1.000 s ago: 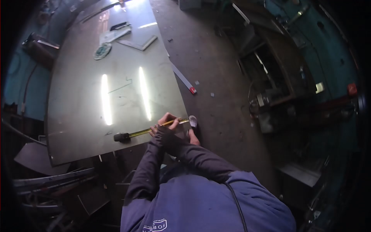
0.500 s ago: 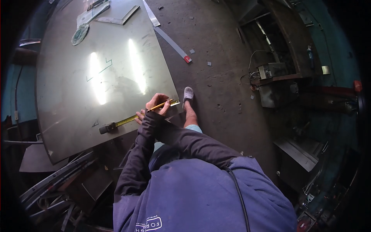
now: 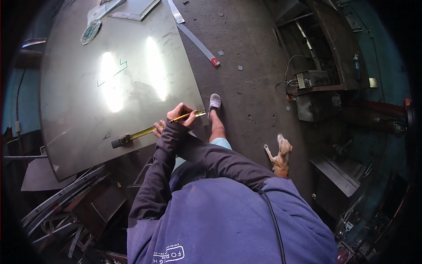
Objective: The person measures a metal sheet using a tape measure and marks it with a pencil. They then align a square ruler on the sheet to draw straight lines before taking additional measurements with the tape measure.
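My forearms cross over the near edge of a large metal sheet [image 3: 79,114]. My left hand [image 3: 181,111] is closed around a yellow pencil [image 3: 178,118], near the sheet's right corner. Beneath the left wrist, the fingers of my right hand [image 3: 158,129] hold the extended blade of a tape measure [image 3: 141,133]; the rest of that hand is hidden by the left sleeve. The tape's dark case [image 3: 119,141] lies to the left, and its blade end reaches the sheet's right edge. Green marks [image 3: 118,76] show on the sheet.
A metal square [image 3: 140,16] and a round greenish object [image 3: 90,32] lie at the sheet's far end. On the floor are a long metal strip [image 3: 198,43] and small scraps. A dog [image 3: 280,154] is at my right. Metal profiles [image 3: 66,207] are stacked at lower left.
A dog has come into view on the floor at the right. The view has shifted slightly; both hands keep nearly the same place on the pencil and tape.
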Tool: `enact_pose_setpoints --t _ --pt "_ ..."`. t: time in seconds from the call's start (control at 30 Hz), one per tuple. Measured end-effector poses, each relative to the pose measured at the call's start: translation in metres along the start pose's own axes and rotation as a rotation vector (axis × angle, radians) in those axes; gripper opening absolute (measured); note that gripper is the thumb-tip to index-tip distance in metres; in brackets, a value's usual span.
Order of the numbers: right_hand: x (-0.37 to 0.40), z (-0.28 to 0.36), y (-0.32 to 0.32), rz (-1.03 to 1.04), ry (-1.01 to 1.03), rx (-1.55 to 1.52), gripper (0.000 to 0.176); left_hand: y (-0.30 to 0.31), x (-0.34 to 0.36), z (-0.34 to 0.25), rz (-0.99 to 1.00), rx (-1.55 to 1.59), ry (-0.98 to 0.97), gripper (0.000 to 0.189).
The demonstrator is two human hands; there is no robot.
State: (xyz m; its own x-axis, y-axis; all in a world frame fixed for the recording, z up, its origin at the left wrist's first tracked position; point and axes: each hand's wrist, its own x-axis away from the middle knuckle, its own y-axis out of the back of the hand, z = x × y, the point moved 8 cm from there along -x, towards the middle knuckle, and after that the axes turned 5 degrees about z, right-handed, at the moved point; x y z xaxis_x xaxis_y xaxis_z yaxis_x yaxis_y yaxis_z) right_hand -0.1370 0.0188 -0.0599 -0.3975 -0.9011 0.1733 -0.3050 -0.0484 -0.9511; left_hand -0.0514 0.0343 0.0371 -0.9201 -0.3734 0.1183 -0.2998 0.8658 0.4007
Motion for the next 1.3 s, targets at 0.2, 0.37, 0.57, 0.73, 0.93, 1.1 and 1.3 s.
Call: enact_pose_setpoints --t 0.2,0.37,0.57,0.73,0.93,1.1,1.3 --pt "0.003 0.003 0.000 -0.011 -0.007 0.036 0.049 -0.001 -0.001 0.001 -0.007 -0.039 -0.039 0.016" --pt "-0.004 -0.002 0.002 -0.015 -0.020 0.049 0.051 -0.002 -0.002 0.002 -0.013 -0.001 -0.042 0.017" --pt "-0.002 0.002 0.003 -0.027 -0.028 0.069 0.053 -0.005 -0.003 0.005 0.023 0.014 -0.027 0.017" --pt "0.000 0.000 0.005 -0.035 -0.042 0.093 0.056 -0.003 -0.003 0.004 0.017 0.002 0.011 0.019" --pt "0.003 0.000 0.005 -0.041 -0.045 0.130 0.059 -0.005 -0.009 0.012 0.058 -0.043 -0.002 0.018" --pt "-0.005 -0.003 0.001 -0.037 -0.039 0.242 0.061 0.015 -0.013 0.015 -0.359 0.000 -0.041 0.014" --pt "0.013 0.020 -0.047 0.170 0.393 2.277 0.068 0.114 0.026 0.020 -0.531 -0.123 -0.175 0.016"
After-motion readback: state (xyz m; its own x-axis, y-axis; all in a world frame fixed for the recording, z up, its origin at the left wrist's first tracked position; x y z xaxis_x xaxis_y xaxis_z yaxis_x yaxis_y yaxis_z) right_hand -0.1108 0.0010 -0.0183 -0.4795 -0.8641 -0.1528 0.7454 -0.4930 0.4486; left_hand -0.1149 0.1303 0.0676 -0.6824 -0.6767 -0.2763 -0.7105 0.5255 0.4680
